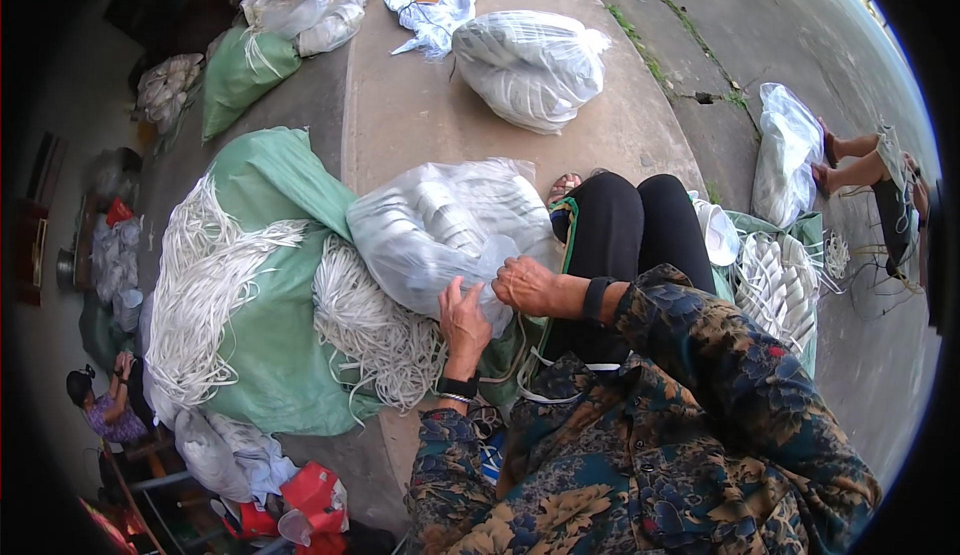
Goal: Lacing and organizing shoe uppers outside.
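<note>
Left hand (465, 327): fingers loosely parted, touching the near side of a clear plastic bag (395, 220). Right hand (525, 287): curled tight, pinching the film at the bag's near edge. Concrete floor (400, 125) beyond the hands; another filled bag (535, 70) farther ahead. Left of the hands, a green sack (275, 320) under loose white strips (190, 300). Bag just beyond both hands: bulging, wrinkled, hazy, white banded rolls showing through.
</note>
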The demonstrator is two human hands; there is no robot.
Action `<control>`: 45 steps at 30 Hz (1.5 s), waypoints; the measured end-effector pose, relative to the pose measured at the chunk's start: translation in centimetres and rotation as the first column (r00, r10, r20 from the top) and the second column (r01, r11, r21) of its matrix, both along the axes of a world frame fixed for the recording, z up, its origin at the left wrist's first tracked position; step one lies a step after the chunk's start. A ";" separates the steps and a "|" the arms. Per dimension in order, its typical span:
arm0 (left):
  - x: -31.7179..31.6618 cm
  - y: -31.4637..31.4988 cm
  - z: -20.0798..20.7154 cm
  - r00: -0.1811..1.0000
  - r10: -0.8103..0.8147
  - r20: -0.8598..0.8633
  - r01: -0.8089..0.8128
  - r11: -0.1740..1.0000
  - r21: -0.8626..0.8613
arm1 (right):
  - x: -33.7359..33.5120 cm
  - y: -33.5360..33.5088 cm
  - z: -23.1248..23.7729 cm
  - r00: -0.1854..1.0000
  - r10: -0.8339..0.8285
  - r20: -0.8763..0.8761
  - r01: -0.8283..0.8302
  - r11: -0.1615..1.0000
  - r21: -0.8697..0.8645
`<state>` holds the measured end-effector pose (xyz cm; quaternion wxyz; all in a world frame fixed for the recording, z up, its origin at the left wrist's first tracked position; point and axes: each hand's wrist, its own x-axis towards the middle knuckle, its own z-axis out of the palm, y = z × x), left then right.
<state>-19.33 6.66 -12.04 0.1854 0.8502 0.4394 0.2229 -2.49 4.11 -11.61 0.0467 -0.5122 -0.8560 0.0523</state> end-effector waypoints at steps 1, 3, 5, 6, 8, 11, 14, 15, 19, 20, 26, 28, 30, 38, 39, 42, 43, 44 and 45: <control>0.1 0.2 0.0 0.994 -0.076 -0.081 0.078 0.997 0.020 | 0.1 -0.1 -0.1 1.000 0.004 0.003 -0.004 1.000 -0.002; 0.2 0.3 -0.1 0.991 -0.102 -0.083 0.103 0.995 0.006 | 0.2 -0.3 0.1 0.998 -0.026 0.063 0.028 0.999 -0.024; 0.1 0.5 -0.3 0.988 -0.130 -0.085 0.130 0.991 -0.008 | 0.2 -0.1 0.4 0.998 -0.056 0.024 0.056 0.998 0.002; -0.1 0.6 -0.8 0.990 -0.124 -0.063 0.122 0.992 -0.028 | 0.3 0.0 0.9 0.996 -0.085 -0.017 0.085 0.996 0.029; -0.7 0.9 -1.5 0.993 -0.110 -0.040 0.107 0.993 -0.050 | 0.2 0.6 1.8 0.997 -0.056 -0.044 0.059 0.996 0.067; -1.5 1.0 -2.3 0.998 -0.060 0.033 0.062 0.997 -0.044 | 0.7 1.0 2.3 0.994 -0.050 -0.093 0.063 0.987 0.147; -1.6 0.7 -1.9 0.999 -0.047 0.006 0.047 0.997 -0.056 | 0.8 1.0 2.3 0.989 -0.091 -0.115 0.112 0.976 0.187; -1.7 0.6 -1.9 0.999 -0.045 0.015 0.046 0.997 -0.056 | 0.8 0.9 2.2 0.987 -0.116 -0.114 0.137 0.972 0.190; -2.2 0.4 -1.6 0.996 -0.057 0.075 0.062 0.996 -0.071 | 0.6 0.6 1.6 0.970 -0.230 -0.080 0.225 0.972 -0.061; -2.3 0.4 -1.5 0.996 -0.052 0.075 0.057 0.996 -0.074 | 0.7 0.6 1.7 0.966 -0.254 -0.055 0.239 0.950 -0.201; -3.2 0.6 -1.4 0.984 -0.139 0.109 0.151 0.982 -0.110 | 1.4 1.4 2.6 0.806 -0.377 -0.457 0.054 0.815 -0.576; -3.5 0.7 -1.3 0.975 -0.168 0.146 0.182 0.979 -0.088 | 1.4 1.4 2.8 0.582 -0.510 -0.634 -0.097 0.730 -0.677; -3.8 0.8 -1.1 0.977 -0.161 0.140 0.175 0.981 -0.090 | 1.4 1.5 3.0 0.524 -0.605 -0.599 -0.097 0.656 -0.748; -2.6 0.5 -0.7 0.991 -0.085 0.100 0.089 0.995 -0.037 | 1.9 1.8 2.7 0.542 -0.616 -0.572 0.071 0.712 -0.699; -2.7 0.7 -1.4 0.993 -0.052 0.106 0.057 0.997 -0.051 | 1.6 1.8 2.9 0.604 -0.484 -0.633 0.259 0.871 -0.418; -3.3 1.2 -3.4 0.989 -0.004 0.147 0.018 0.996 -0.091 | 0.7 1.3 5.3 0.681 -0.293 -0.671 0.394 0.919 -0.001; -3.2 1.3 -3.5 0.983 0.000 0.182 0.021 0.993 -0.113 | 0.4 1.0 6.5 0.673 -0.242 -0.698 0.404 0.912 0.073; -3.2 1.5 -3.6 0.983 -0.004 0.182 0.025 0.993 -0.115 | 0.0 0.6 6.3 0.673 -0.247 -0.698 0.407 0.911 0.071; -2.6 1.9 -3.4 0.980 0.025 0.198 0.016 0.979 -0.205 | -0.1 -0.1 5.8 0.760 -0.208 -0.616 0.284 0.958 0.027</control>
